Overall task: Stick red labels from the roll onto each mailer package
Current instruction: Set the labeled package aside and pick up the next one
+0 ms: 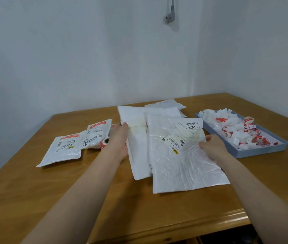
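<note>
A brown wooden surface carries a stack of large white crinkled plastic mailers, its sides gripped by the left hand and right hand. Right of the right fingers lies a blue tray of backing scraps; left of the left fingers lie two red-labelled small mailers and the red label roll.

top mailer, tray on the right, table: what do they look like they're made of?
Top mailer: looks like thin white plastic film, glossy; it creases and catches highlights. Padding inside cannot be told.
Tray: matte blue-grey, thin straight walls; card or plastic, the look leaves it open.
Table: wood or wood veneer, honey-brown with visible grain and a satin sheen.
</note>
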{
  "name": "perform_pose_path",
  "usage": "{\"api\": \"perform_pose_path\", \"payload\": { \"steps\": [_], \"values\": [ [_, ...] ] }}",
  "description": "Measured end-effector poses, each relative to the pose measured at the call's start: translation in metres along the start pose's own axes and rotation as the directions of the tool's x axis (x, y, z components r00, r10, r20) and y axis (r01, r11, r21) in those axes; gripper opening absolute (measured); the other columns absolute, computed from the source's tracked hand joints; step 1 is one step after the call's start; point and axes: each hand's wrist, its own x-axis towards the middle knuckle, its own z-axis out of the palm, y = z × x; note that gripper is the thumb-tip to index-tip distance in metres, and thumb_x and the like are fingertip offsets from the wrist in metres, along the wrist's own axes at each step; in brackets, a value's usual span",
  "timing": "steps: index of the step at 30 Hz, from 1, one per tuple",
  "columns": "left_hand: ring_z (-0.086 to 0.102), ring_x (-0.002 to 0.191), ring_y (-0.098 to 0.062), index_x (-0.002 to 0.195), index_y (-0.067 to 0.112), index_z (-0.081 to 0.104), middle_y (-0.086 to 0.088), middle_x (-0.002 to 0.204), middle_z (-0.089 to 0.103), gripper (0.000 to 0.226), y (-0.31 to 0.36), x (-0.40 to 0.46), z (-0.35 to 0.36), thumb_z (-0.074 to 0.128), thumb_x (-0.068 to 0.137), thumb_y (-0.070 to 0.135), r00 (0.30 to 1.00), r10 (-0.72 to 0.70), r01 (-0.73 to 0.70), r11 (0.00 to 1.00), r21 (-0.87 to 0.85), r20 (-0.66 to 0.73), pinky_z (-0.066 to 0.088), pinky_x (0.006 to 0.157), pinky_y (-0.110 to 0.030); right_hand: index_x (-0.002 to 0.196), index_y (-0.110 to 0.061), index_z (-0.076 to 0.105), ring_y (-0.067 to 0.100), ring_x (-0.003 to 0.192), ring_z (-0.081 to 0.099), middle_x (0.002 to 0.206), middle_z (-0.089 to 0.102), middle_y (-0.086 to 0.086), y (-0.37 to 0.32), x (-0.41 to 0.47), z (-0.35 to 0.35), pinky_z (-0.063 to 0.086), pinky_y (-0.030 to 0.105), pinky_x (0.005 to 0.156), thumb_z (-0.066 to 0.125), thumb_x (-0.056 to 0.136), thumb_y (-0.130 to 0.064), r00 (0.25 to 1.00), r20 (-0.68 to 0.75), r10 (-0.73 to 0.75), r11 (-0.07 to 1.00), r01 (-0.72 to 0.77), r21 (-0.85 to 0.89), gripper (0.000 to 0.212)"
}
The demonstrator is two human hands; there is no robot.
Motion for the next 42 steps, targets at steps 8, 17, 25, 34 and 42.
{"api": "perform_pose_path", "payload": {
  "steps": [8,17,25,34,42],
  "values": [
    [0.057,0.087,-0.010,0.125,0.013,0.054,0.001,0.107,0.062,0.032,0.040,0.006,-0.008,0.035,0.104,0.026,0.863,0.448,-0.452,0.891,0.040,-0.235,0.047,0.070,-0.020,0.111,-0.015,0.044,0.021,0.090,0.053,0.116,0.052,0.011,0.002,0.011,0.015,0.042,0.022,0.060,0.059,0.091,-0.006,0.998,-0.042,-0.055,0.996,0.052,-0.075,0.027],
    [0.056,0.087,-0.012,0.119,0.007,0.053,0.002,0.099,0.060,0.029,0.060,0.020,-0.018,0.033,0.105,0.022,0.705,0.602,-0.645,0.764,0.014,-0.375,0.046,0.078,-0.025,0.123,-0.013,0.057,0.021,0.109,0.051,0.127,0.056,0.005,-0.005,0.014,0.029,0.045,0.030,0.088,0.056,0.093,-0.011,0.996,0.025,-0.091,0.970,0.094,-0.222,0.031],
    [0.063,0.095,-0.013,0.104,0.023,0.058,0.008,0.097,0.064,0.019,0.057,0.046,-0.026,0.040,0.103,0.027,0.867,0.375,-0.439,0.887,-0.145,-0.329,0.052,0.079,-0.025,0.126,-0.016,0.055,0.013,0.111,0.051,0.126,0.056,0.000,-0.037,0.021,0.049,0.044,0.031,0.093,0.054,0.096,-0.028,0.962,0.037,-0.269,0.963,0.268,0.035,0.031],
    [0.067,0.099,-0.024,0.115,0.010,0.062,-0.007,0.108,0.069,0.026,0.053,0.077,-0.042,0.052,0.099,0.029,0.979,0.102,-0.132,0.976,-0.172,-0.174,0.053,0.094,-0.039,0.126,-0.030,0.050,0.029,0.102,0.065,0.122,0.056,0.007,-0.079,0.031,0.078,0.060,0.040,0.075,0.054,0.096,-0.009,0.952,0.153,-0.266,0.782,0.121,0.612,0.037],
    [0.064,0.060,-0.015,0.112,-0.001,0.055,-0.010,0.081,0.068,0.019,0.066,0.109,-0.046,0.048,0.098,0.009,0.996,0.003,0.018,0.970,-0.242,0.090,0.054,0.055,-0.025,0.104,-0.020,0.069,0.020,0.106,0.054,0.130,0.044,0.000,-0.110,0.060,0.111,0.056,0.023,0.072,0.054,0.095,-0.001,0.979,-0.015,-0.202,0.783,0.170,0.598,0.026]
  ]
}}
